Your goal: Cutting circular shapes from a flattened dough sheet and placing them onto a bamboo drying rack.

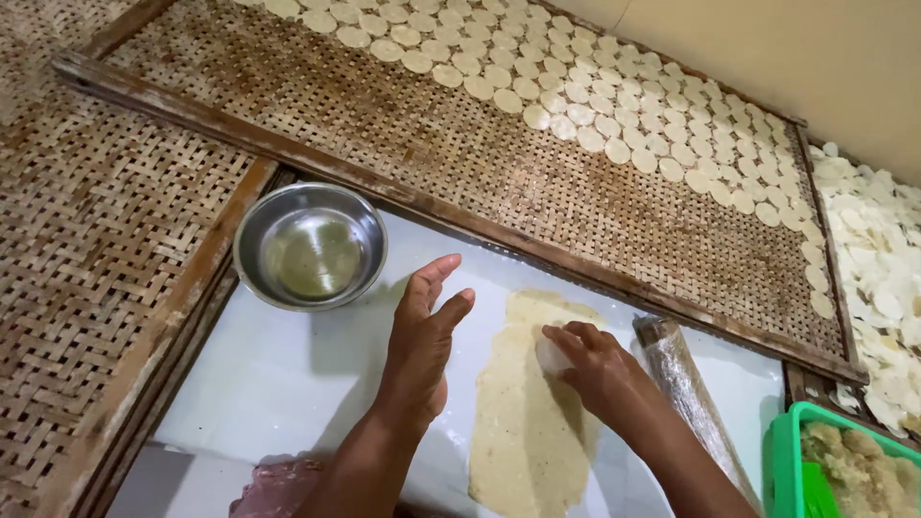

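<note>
Two hands over a long sheet of pale dough (528, 422) rolled flat on the white tabletop (288, 384). Right hand (595, 369) curled down onto the sheet's upper part, fingertips closed around a small whitish round piece (554, 357), apparently a cutter, though hard to tell. Left hand (422, 336) raised just beside the sheet's left edge, open and flat, fingers straight and together, holding nothing. Just right of the right hand, a wrapped rolling pin (686, 393) lying at a slant; farther right, a green basket (782, 460) with crumbly dough. Beyond the left hand, a metal bowl (310, 247) with a little liquid. Farther out past both hands, a woven bamboo tray (384, 125) about half covered with neat rows of small pale discs (614, 105), the nearer half bare. Off to the far right, a heap of loose discs (878, 278). Judging by this, many discs laid out already, the sheet itself barely cut, much tray room left.
</note>
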